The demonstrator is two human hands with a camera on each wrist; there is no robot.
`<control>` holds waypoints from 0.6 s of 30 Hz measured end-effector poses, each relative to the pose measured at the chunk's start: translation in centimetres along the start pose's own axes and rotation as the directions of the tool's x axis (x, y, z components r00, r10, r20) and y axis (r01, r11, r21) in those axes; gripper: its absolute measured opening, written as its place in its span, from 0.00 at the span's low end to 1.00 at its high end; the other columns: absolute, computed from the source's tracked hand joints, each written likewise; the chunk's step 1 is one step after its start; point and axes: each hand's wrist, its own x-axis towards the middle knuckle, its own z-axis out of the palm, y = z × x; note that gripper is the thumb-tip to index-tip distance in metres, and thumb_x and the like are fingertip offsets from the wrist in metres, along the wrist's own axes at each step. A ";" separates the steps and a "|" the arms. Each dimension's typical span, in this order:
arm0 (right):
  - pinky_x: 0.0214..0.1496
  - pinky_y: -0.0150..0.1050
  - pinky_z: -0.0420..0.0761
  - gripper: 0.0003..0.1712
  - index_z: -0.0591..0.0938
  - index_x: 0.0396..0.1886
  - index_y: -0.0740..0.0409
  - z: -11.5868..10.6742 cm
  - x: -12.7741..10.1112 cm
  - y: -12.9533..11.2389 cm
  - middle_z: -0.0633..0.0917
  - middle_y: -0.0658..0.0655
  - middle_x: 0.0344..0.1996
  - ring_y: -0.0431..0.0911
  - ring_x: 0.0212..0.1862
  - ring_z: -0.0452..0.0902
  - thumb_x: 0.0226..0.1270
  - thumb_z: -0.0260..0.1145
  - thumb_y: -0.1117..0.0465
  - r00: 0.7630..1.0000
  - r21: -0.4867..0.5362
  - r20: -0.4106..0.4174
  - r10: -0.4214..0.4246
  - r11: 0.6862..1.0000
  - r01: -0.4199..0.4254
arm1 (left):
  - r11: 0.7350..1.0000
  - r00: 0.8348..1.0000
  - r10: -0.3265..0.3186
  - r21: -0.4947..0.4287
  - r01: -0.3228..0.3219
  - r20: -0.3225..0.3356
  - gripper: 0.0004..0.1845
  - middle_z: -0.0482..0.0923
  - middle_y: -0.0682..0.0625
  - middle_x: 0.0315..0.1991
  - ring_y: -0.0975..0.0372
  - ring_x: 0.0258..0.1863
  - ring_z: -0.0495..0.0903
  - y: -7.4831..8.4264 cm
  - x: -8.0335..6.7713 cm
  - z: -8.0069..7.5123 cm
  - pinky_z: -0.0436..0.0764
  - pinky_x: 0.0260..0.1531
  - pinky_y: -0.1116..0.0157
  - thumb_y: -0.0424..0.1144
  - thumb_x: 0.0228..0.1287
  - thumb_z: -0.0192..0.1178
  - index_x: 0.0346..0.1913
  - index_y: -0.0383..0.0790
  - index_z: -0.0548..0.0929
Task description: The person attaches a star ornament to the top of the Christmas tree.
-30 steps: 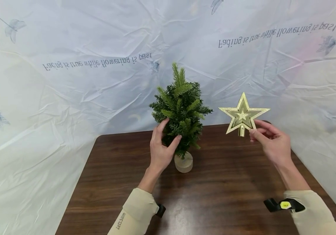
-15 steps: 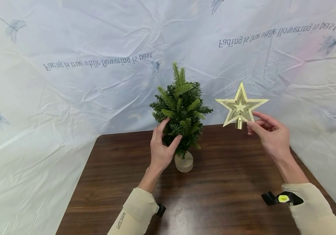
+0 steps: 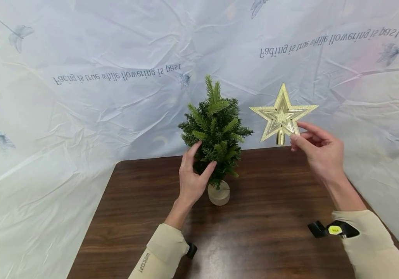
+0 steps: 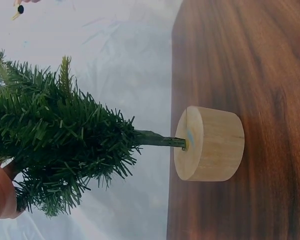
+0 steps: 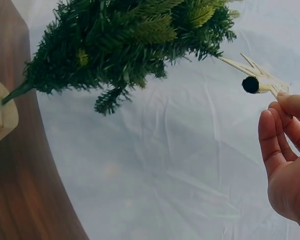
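Observation:
A small artificial Christmas tree (image 3: 220,120) stands upright on a round wooden base (image 3: 219,194). My left hand (image 3: 191,180) holds its lower branches from the left, thumb in front and fingers reaching into the greenery. In the left wrist view the bare stem (image 4: 157,139) runs into the wooden base (image 4: 217,145). To the right of the tree, my right hand (image 3: 325,153) pinches a gold star tree topper (image 3: 281,117) by its lower right point. The star is raised with its socket downward, apart from the tree. The right wrist view shows the socket's dark round opening (image 5: 250,85).
The tree stands on a dark brown wooden table (image 3: 255,240) with rounded back corners. A pale, wrinkled cloth backdrop (image 3: 115,108) with printed lettering hangs close behind it and along both sides. Black straps (image 3: 346,229) sit at the cuffs of the beige sleeves.
My right hand has lifted the star topper upward and slightly left, closer to treetop height. The left hand and the tree have stayed in place.

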 end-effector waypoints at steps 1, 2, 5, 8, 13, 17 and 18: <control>0.28 0.29 0.78 0.24 0.80 0.50 0.76 0.1 0.1 -0.1 0.85 0.56 0.21 0.44 0.20 0.80 0.50 0.70 0.80 1.000 0.016 0.002 -0.004 1.000 0.004 | 1.000 1.000 0.001 -0.006 -0.001 0.000 0.37 0.65 0.50 0.65 0.55 0.58 0.69 0.0 0.0 0.0 0.72 0.49 0.49 0.38 0.58 0.67 0.70 0.52 0.64; 0.28 0.30 0.78 0.24 0.79 0.50 0.77 0.2 0.2 -0.3 0.85 0.57 0.21 0.45 0.20 0.80 0.50 0.69 0.81 1.000 0.026 0.005 -0.009 1.000 0.009 | 1.000 1.000 0.002 -0.013 -0.002 -0.001 0.37 0.65 0.49 0.65 0.54 0.59 0.69 0.1 0.0 0.1 0.71 0.49 0.48 0.38 0.58 0.68 0.70 0.51 0.64; 0.29 0.31 0.80 0.24 0.79 0.50 0.78 0.6 0.6 -0.7 0.85 0.58 0.21 0.45 0.21 0.80 0.49 0.69 0.82 1.000 0.064 0.014 -0.019 0.998 0.018 | 1.000 1.000 0.000 -0.016 0.000 0.001 0.37 0.65 0.49 0.66 0.55 0.60 0.68 0.2 0.0 0.0 0.71 0.50 0.48 0.38 0.58 0.67 0.70 0.52 0.64; 0.29 0.33 0.81 0.24 0.79 0.50 0.78 1.0 1.0 -1.1 0.85 0.59 0.22 0.46 0.21 0.80 0.49 0.68 0.82 0.999 0.087 0.025 -0.027 0.996 0.024 | 1.000 1.000 -0.003 0.000 0.003 0.005 0.36 0.64 0.53 0.66 0.58 0.61 0.68 0.2 0.0 0.0 0.72 0.50 0.50 0.40 0.60 0.66 0.70 0.56 0.63; 0.29 0.33 0.81 0.24 0.79 0.50 0.78 1.6 1.5 -1.8 0.85 0.59 0.22 0.47 0.21 0.80 0.49 0.69 0.81 0.999 0.096 0.038 -0.029 0.995 0.025 | 1.000 1.000 0.001 0.015 -0.001 0.007 0.35 0.64 0.56 0.66 0.60 0.61 0.68 0.2 0.0 -0.1 0.72 0.50 0.51 0.46 0.62 0.63 0.71 0.59 0.62; 0.29 0.34 0.81 0.25 0.78 0.51 0.79 2.0 1.9 -2.3 0.85 0.60 0.22 0.47 0.21 0.80 0.49 0.68 0.82 0.998 0.138 0.051 -0.036 0.990 0.029 | 1.000 1.000 0.001 0.018 -0.001 0.008 0.35 0.64 0.56 0.66 0.60 0.61 0.68 0.2 -0.1 -0.2 0.72 0.50 0.51 0.47 0.62 0.63 0.71 0.59 0.62; 0.30 0.34 0.82 0.25 0.78 0.51 0.79 2.2 2.0 -2.4 0.85 0.60 0.22 0.48 0.21 0.80 0.49 0.68 0.83 0.998 0.152 0.054 -0.040 0.988 0.032 | 1.000 1.000 0.001 0.018 -0.001 0.009 0.35 0.64 0.56 0.66 0.60 0.61 0.68 0.2 -0.1 -0.2 0.72 0.50 0.51 0.47 0.62 0.63 0.71 0.59 0.62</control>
